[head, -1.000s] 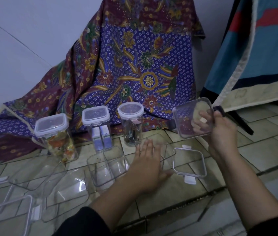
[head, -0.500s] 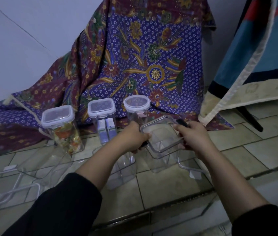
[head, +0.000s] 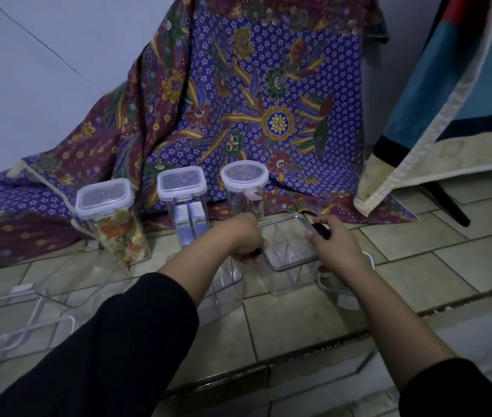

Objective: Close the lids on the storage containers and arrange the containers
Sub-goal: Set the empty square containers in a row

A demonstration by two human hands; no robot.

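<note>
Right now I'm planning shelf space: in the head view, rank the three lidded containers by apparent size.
1. Container with colourful contents, widest, also nearest.
2. Square-lidded container and round-lidded container: too alike to rank; a hand hides the round one's base.

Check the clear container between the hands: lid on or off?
Off. The clear container stands upright with a bare open rim and dividers visible inside; left hand and right hand grip its sides.

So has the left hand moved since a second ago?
Yes. The left hand has lifted off the floor tiles and now grips the left rim of the clear container, in front of the round-lidded jar.
</note>
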